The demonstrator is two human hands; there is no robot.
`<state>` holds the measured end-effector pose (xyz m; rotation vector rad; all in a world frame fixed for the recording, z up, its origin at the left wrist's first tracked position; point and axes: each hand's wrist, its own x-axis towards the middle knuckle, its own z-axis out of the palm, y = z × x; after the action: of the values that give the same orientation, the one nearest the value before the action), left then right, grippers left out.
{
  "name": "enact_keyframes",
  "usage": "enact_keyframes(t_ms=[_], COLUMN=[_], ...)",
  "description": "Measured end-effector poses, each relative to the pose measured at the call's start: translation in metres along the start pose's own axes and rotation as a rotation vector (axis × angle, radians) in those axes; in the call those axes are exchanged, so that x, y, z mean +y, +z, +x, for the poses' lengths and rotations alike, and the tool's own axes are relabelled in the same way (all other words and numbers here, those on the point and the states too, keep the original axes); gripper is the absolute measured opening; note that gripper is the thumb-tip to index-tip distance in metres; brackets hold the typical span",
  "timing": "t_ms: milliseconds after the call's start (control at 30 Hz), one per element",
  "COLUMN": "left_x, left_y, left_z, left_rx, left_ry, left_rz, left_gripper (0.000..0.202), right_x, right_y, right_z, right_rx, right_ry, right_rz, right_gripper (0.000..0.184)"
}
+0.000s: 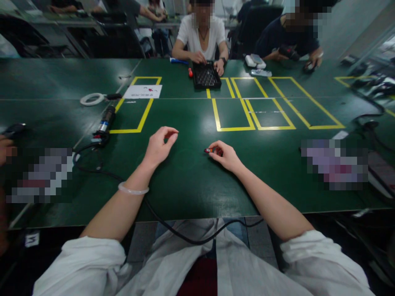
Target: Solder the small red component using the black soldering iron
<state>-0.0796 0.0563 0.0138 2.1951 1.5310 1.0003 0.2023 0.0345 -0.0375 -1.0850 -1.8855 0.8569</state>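
My left hand (161,144) hovers over the green table (185,189), left of centre. Its fingers are curled, with thumb and fingertips drawn close together; anything between them is too small to make out. A pale bracelet circles that wrist. My right hand (226,155), to the right and slightly nearer me, pinches a small black part with red and orange markings (209,151) between thumb and fingers. The part's exact kind cannot be told, and the fingers partly hide it. The two hands are apart.
A black cable (179,234) hangs across the table's front edge. An electric screwdriver (105,121), a white coil (92,99) and a paper sheet (143,91) lie left. Opposite, a person handles a black tray (206,82); another holds a dark tool (289,52). Yellow tape (236,129) marks rectangles.
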Motion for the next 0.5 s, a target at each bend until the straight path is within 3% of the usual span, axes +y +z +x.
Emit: enact_keyframes(t_ms=[133,267,400,467,500], left_x=[-0.058,-0.122,-0.173,-0.187,-0.192], left_y=[-0.057,-0.113,-0.150,-0.159,-0.161], left_z=[0.005,0.002,0.002,0.003,0.003], left_rx=[-0.004,-0.083,-0.297,-0.350,-0.317], left_ry=[-0.160,-0.515,-0.798,-0.837,-0.790], left_rz=[0.518,0.883,0.931,0.873,0.838], left_gripper=[0.040,0.065,0.076,0.069,0.067], right_x=[0.000,-0.001,-0.002,-0.002,-0.002], right_y=[0.000,0.000,0.000,0.000,0.000], right_z=[0.000,0.000,0.000,0.000,0.000], right_rx=[-0.012,-0.020,-0.018,-0.019,-0.020], right_ry=[-0.005,0.005,0.012,0.017,0.020], right_rz=[0.013,0.022,0.032,0.035,0.037], right_gripper=[0.017,0.018,0.017,0.017,0.018])
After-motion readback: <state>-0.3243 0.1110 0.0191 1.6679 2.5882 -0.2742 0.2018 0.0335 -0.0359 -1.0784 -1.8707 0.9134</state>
